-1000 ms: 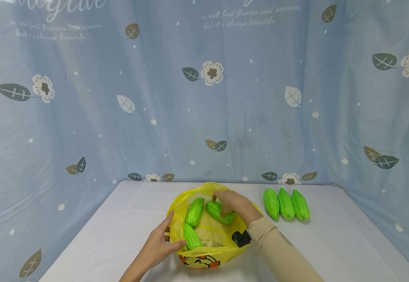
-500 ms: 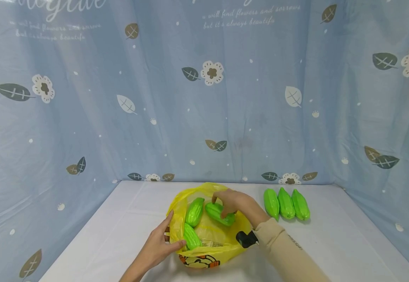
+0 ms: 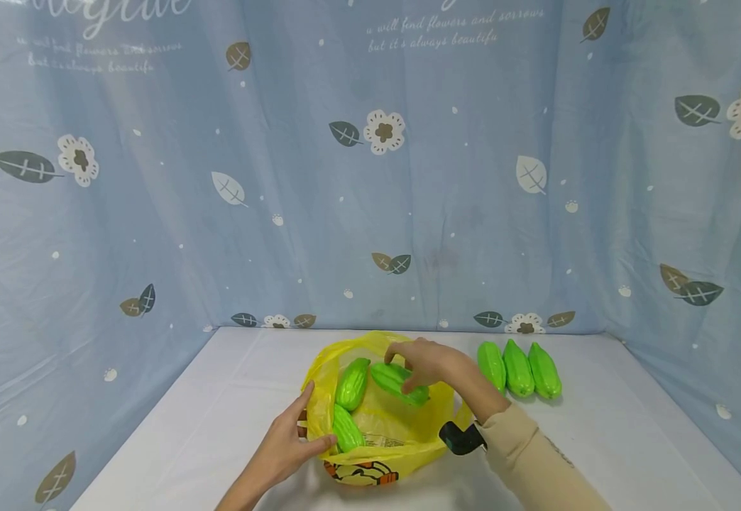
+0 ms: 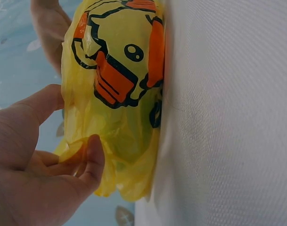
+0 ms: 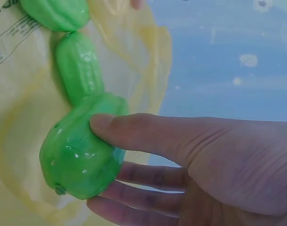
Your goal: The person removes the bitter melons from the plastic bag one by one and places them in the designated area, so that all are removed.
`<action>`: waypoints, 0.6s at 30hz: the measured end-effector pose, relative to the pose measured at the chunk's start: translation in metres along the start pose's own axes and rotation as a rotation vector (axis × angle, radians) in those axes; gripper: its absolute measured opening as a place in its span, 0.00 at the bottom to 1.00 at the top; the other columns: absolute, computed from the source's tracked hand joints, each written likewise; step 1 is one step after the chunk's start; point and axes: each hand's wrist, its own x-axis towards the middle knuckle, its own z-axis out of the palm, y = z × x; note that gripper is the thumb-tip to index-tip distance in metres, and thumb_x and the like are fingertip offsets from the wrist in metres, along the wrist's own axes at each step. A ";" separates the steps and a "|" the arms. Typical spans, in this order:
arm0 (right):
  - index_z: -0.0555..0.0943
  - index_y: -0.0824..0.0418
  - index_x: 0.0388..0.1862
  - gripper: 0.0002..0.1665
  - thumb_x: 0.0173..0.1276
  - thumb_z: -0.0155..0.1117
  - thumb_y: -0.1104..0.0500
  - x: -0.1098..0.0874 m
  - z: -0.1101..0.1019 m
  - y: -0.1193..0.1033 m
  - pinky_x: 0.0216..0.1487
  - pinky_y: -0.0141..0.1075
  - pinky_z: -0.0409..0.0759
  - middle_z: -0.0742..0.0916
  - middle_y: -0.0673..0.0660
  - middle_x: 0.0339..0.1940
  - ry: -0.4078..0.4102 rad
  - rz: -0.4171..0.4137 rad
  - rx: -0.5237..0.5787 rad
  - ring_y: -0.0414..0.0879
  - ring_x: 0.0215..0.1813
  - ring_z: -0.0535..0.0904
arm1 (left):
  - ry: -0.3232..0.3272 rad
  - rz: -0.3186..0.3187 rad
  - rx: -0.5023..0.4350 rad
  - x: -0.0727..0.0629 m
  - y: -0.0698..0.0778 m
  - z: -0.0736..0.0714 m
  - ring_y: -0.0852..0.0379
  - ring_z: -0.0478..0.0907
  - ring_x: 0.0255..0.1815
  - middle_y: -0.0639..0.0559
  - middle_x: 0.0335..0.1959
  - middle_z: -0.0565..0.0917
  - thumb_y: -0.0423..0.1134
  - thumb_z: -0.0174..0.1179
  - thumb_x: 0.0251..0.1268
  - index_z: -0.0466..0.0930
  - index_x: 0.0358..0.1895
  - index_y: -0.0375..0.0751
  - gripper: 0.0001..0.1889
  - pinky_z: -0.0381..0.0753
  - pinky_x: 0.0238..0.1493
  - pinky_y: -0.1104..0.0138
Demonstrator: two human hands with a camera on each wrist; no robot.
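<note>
A yellow plastic bag (image 3: 409, 460) with a printed duck-like cartoon stands with its mouth wide on the white table. My left hand (image 3: 289, 441) holds its left side, thumb at the near rim; in the left wrist view thumb and fingers pinch the thin plastic. Inside the mouth my right hand (image 3: 433, 363) grips a shiny green ridged gourd (image 3: 386, 379), thumb on one side and fingers on the other in the right wrist view. Two similar gourds, one farther back (image 3: 353, 385) and one nearer (image 3: 348, 430), lie along the bag's left inner side.
Three more green gourds (image 3: 519, 370) lie side by side on the table (image 3: 626, 426) right of the bag, the leftmost partly behind my right forearm. A black wrist-worn device (image 3: 461, 438) hangs beside the bag's right rim. A blue patterned curtain (image 3: 447, 213) surrounds the table.
My right wrist and forearm have shifted right and slightly up, and the gripped gourd has tilted a little with them. The left hand and the bag's left side have stayed put.
</note>
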 end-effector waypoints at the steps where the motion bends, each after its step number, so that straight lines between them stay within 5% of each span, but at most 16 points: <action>1: 0.76 0.48 0.58 0.29 0.59 0.74 0.59 -0.002 -0.001 0.000 0.50 0.45 0.80 0.83 0.54 0.49 0.004 -0.010 0.004 0.50 0.54 0.77 | 0.000 0.000 0.000 0.000 0.000 0.000 0.57 0.81 0.39 0.32 0.68 0.71 0.47 0.74 0.50 0.51 0.78 0.36 0.54 0.80 0.38 0.70; 18: 0.74 0.51 0.62 0.32 0.59 0.74 0.60 -0.038 -0.016 0.006 0.46 0.44 0.82 0.85 0.56 0.48 0.128 -0.088 0.092 0.49 0.47 0.81 | -0.005 -0.008 0.001 0.000 0.002 0.000 0.57 0.81 0.39 0.33 0.66 0.73 0.47 0.73 0.51 0.50 0.78 0.35 0.54 0.80 0.38 0.70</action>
